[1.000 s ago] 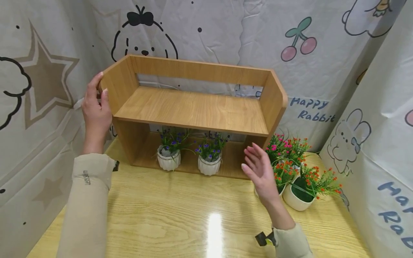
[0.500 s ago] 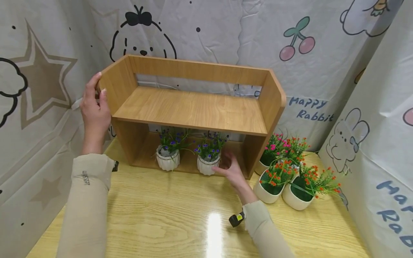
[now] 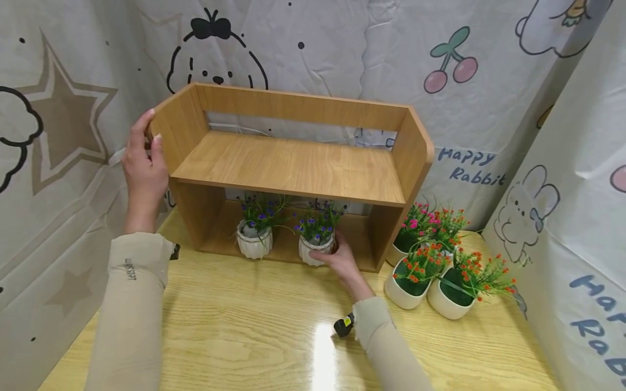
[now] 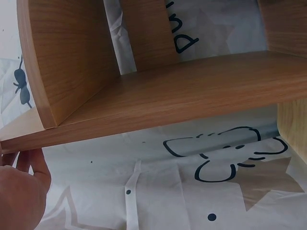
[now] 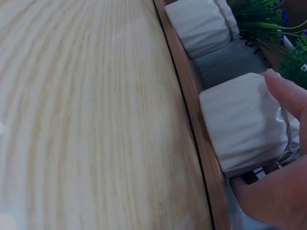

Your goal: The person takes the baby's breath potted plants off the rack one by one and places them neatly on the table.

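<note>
A two-tier wooden shelf (image 3: 288, 165) stands on the table (image 3: 235, 326). My left hand (image 3: 144, 174) touches the outer face and edge of its left side panel; in the left wrist view, the left hand (image 4: 21, 196) meets the panel's edge with its fingertips. On the lower tier are two white flowerpots with purple flowers. My right hand (image 3: 342, 263) holds the right flowerpot (image 3: 313, 251), its thumb across the front and its other fingers at the right side. The right wrist view shows the same grip around the ribbed flowerpot (image 5: 244, 124). The left flowerpot (image 3: 254, 243) stands upright beside it.
Several white pots with orange and pink flowers, among them an orange-flowered pot (image 3: 406, 290), stand close together right of the shelf. A patterned curtain (image 3: 313, 49) hangs behind and at both sides.
My right hand has come left from beside the shelf's right end to the right flowerpot and taken hold of it. My left hand stays at the side panel.
</note>
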The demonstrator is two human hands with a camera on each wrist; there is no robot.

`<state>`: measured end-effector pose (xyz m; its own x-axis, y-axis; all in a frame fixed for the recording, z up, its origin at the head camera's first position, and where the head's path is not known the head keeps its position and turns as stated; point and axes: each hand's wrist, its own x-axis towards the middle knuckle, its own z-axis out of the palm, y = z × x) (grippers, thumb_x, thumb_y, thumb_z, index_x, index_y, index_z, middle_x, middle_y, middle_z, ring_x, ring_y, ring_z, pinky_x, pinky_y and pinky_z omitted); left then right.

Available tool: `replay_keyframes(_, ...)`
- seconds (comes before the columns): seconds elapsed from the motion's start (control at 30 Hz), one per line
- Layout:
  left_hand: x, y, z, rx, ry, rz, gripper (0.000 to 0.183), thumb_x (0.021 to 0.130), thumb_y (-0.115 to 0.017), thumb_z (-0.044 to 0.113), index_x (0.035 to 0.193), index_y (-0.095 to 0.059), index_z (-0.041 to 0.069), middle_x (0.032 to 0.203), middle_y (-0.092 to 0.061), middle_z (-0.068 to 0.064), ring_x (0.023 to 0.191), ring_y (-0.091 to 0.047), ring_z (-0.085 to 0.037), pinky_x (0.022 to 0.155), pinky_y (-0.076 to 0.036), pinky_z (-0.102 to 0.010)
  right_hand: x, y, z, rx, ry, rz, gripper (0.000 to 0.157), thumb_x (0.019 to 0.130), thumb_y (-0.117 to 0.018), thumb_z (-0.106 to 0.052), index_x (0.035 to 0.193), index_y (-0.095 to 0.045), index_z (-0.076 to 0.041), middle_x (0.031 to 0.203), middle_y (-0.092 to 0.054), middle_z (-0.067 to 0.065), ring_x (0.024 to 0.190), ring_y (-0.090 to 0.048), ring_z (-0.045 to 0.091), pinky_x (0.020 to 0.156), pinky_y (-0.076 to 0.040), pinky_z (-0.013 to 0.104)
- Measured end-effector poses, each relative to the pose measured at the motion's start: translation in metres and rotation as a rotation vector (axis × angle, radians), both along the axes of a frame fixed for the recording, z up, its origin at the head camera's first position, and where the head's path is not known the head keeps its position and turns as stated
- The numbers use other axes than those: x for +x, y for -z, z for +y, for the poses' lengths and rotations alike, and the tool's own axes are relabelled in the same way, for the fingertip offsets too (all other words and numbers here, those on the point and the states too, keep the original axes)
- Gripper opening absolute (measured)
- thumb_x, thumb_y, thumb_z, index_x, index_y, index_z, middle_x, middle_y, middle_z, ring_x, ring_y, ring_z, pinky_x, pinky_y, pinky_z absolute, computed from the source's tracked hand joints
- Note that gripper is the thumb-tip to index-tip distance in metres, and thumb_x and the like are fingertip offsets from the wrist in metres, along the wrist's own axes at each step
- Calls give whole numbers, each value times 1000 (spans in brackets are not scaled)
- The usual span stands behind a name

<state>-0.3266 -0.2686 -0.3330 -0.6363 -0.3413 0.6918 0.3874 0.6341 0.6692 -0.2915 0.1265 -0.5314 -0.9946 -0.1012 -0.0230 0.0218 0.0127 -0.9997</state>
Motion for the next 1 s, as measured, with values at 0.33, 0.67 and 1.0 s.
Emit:
replay_keyframes(0.33, -5, 4, -6, -15, 6, 15, 44, 110, -48, 22, 153, -49, 32, 156, -52, -3, 135, -53, -26, 118, -39, -42, 0, 2, 0, 91, 51, -1, 88, 80, -88, -11, 155, -41, -11, 152, -50, 16, 141, -47, 37, 119, -36, 50)
replay_keyframes(0.67, 3, -4, 3, 0, -9, 22, 44, 110, -47, 15, 153, -49, 24, 155, -52, -10, 134, -53, -30, 118, -38, -41, -7, 3, -3, 145, 40, -5, 103, 76, -91, -10, 161, -32, -12, 153, -50, 16, 143, -45, 37, 122, -32, 50)
replay_keyframes(1.0, -4, 3, -6, -17, 15, 13, 44, 111, -46, 24, 154, -47, 34, 156, -51, 0, 135, -53, -20, 118, -38, -34, -8, 3, -3, 182, 57, 20, 100, 74, -92, -10, 158, -37, -9, 148, -54, 15, 139, -49, 35, 120, -35, 48)
